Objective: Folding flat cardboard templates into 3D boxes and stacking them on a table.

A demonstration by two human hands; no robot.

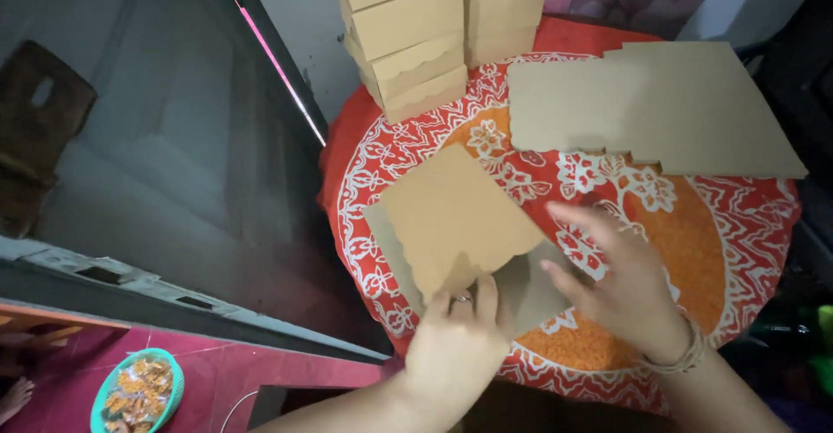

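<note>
A flat brown cardboard box blank [455, 212] with a scalloped edge lies partly folded on the red and orange patterned tablecloth [737, 225]. My left hand [460, 346], with a ring on one finger, pinches the near edge of the raised flap. My right hand [620, 285], a bracelet at its wrist, rests with spread fingers on the lower panel of the same blank, just right of the flap.
Two stacks of folded brown boxes [412, 34] stand at the table's far edge. A pile of flat cardboard blanks [659, 108] lies at the far right. Left of the table is a dark floor, and a teal basket of snacks [137, 390] sits on pink tiles at lower left.
</note>
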